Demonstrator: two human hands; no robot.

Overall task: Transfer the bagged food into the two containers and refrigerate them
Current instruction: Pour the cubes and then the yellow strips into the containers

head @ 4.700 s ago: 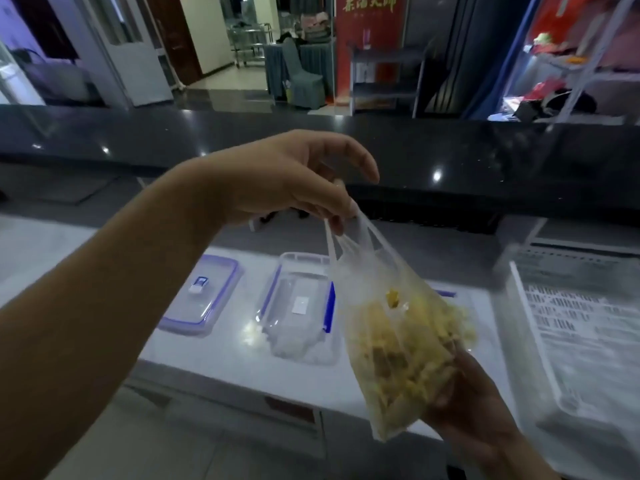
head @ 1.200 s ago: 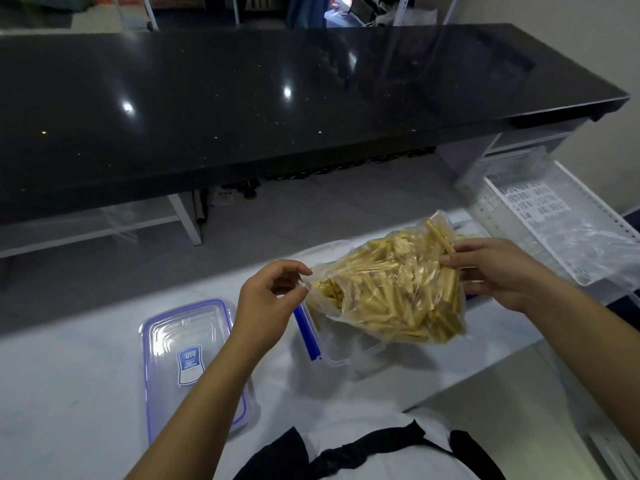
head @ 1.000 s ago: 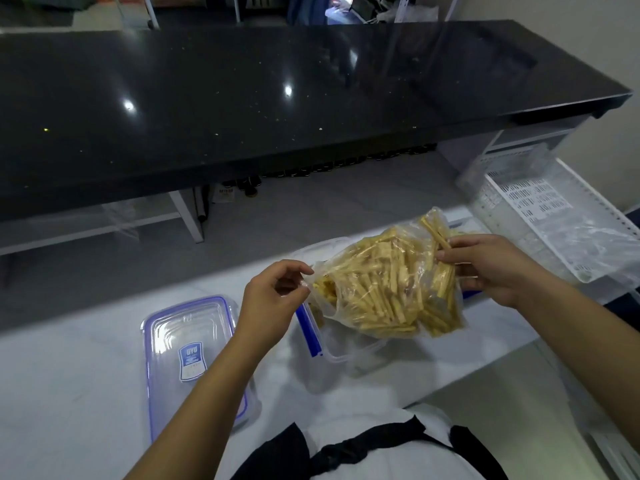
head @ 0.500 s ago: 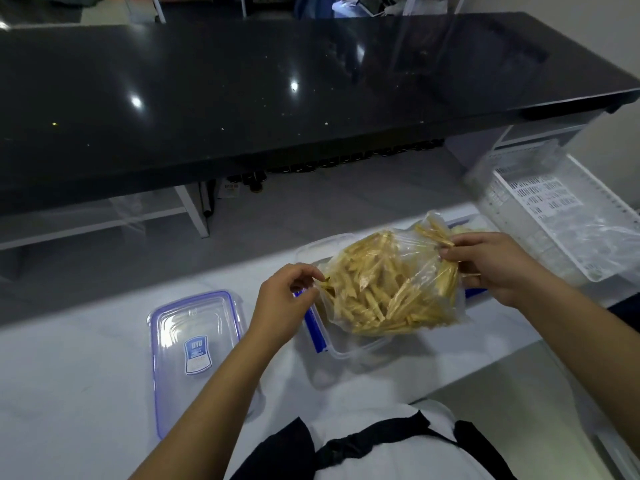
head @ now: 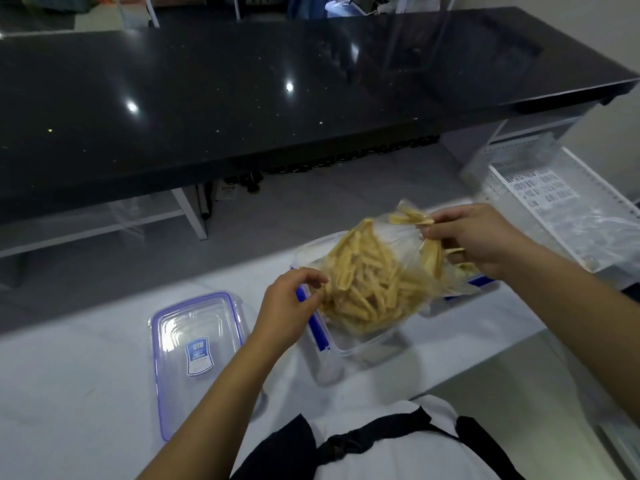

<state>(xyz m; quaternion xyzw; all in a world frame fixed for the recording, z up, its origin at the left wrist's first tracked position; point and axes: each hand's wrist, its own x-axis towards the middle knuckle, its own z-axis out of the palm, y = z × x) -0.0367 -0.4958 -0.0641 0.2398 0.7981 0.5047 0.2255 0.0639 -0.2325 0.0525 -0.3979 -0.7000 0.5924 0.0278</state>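
Bag tipped further since half second ago, strips slid toward mouth. White counter (head: 86, 393). Clear bag of yellow strips (head: 367, 285) over open blue-clipped container (head: 363, 344). Lid (head: 197, 344) left. Right hand (head: 481, 237) pinches bag bottom; left hand (head: 291, 306) pinches mouth.

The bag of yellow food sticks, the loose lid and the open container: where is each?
bag (head: 367, 285), head view, on its food-filled middle.
lid (head: 199, 344), head view, on its label, flat on the white counter.
container (head: 363, 344), head view, on its clear near wall below the bag.
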